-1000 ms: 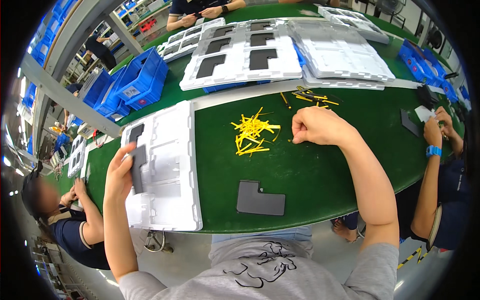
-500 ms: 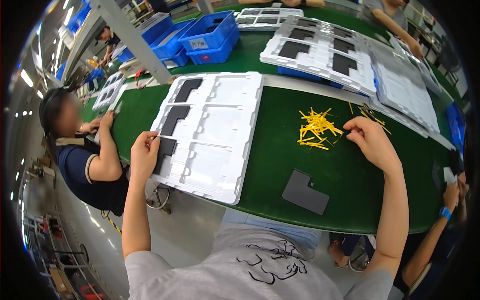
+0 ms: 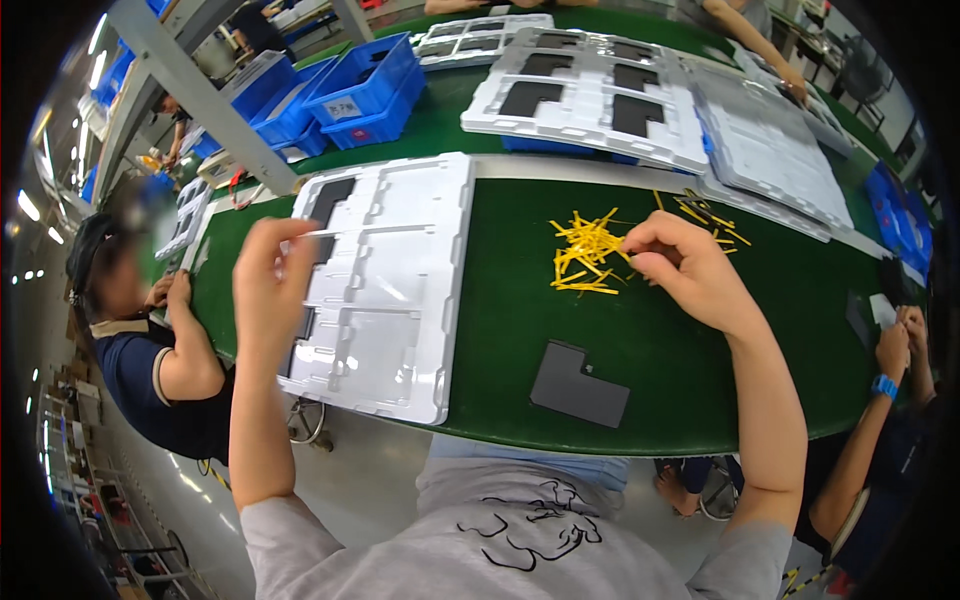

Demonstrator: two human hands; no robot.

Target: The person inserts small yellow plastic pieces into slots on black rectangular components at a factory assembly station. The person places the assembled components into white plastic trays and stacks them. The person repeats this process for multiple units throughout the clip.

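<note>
My left hand [image 3: 272,275] is raised over the left side of a white plastic tray [image 3: 440,330], its fingers pinched together. What they hold, if anything, cannot be made out. Flat black pieces [image 3: 331,205] lie in the tray's left column, some partly hidden behind this hand. My right hand [image 3: 685,265] is closed in a pinch at the right edge of a pile of thin yellow strips [image 3: 585,245]; anything between its fingertips is too small to tell. A dark grey L-shaped flat piece [image 3: 580,388] lies on the green table [image 3: 500,400] nearer to me.
More white trays with black pieces [image 3: 585,95] stand across the table, beside stacked trays [image 3: 770,150]. Blue bins [image 3: 365,90] sit at the back left by a metal post [image 3: 200,90]. One person [image 3: 150,320] sits at left; another person's hands [image 3: 900,340] work at right.
My left hand has lifted from the tray's left edge. My right hand has come closer to the yellow strips. The whole view has shifted, so the table's things sit further left.
</note>
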